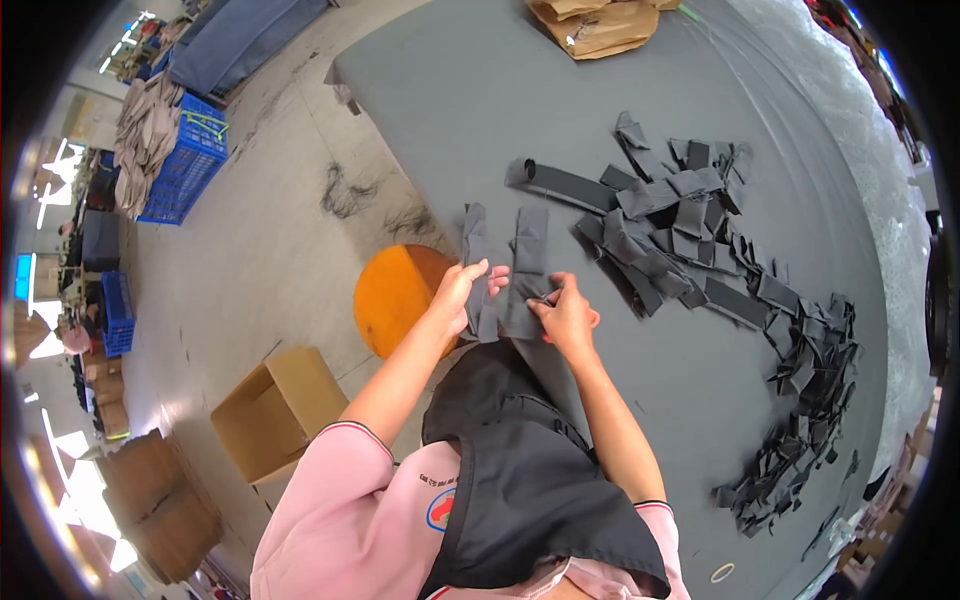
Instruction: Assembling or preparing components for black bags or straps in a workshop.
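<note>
Strip [475, 232], dark grey, is pinched in the left hand [458, 292]; the right hand [568, 315] grips a second strip [531, 240], both by the table's [660, 400] left edge. Similar strips [632, 240] lie heaped toward its right edge; an orange stool [388, 300] stands beyond the left.

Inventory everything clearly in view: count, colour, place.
Held strips: 2, dark grey, one per hand
Loose strips: many, dark grey, table's right
Table: 1, grey, centre right
Paper bundle: 1, brown, table's far side
Plastic sheeting: 1, whitish, right edge
Crates: 2, blue, left
Bulky object: 1, greyish blue, upper left
Round stool: 1, orange, centre left
Open carton: 1, brown, lower left
Cardboard stack: 1, brown, lower left
Ring: 1, pale, lower right
Apron: 1, black, worn
Shirt: 1, pink, worn
Left hand, right hand: 2, bare, centre
</note>
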The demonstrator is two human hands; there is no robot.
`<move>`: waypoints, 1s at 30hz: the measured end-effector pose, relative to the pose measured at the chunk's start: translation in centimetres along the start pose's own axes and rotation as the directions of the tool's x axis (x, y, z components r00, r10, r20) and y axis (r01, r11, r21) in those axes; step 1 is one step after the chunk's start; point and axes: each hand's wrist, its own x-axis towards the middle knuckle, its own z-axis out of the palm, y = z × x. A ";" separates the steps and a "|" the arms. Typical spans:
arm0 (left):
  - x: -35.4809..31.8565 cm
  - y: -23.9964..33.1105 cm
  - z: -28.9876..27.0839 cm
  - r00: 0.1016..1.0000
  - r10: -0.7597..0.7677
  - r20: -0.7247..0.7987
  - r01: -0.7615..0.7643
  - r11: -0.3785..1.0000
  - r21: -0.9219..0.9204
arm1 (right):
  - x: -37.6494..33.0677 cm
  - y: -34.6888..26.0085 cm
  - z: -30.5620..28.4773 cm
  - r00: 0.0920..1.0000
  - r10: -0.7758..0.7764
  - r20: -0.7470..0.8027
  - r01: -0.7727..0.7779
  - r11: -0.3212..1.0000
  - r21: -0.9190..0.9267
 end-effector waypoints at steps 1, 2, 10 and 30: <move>0.2 0.1 0.5 1.000 -0.006 0.015 0.006 1.000 0.008 | 0.1 0.7 0.6 0.997 0.054 0.056 -0.067 0.964 0.257; 0.2 0.3 0.8 0.997 -0.045 0.059 0.046 0.999 -0.020 | -0.1 1.6 0.9 0.989 0.089 0.121 -0.137 0.858 0.494; -2.5 -0.6 0.3 0.845 -0.282 0.455 0.432 0.860 -0.270 | -5.0 -2.2 -3.2 0.828 -0.093 0.552 -0.482 0.385 0.787; -4.2 -0.9 3.4 0.989 -0.012 0.145 0.019 0.998 -0.052 | 2.6 -2.6 -7.5 0.748 -0.661 -0.056 0.483 0.601 -0.637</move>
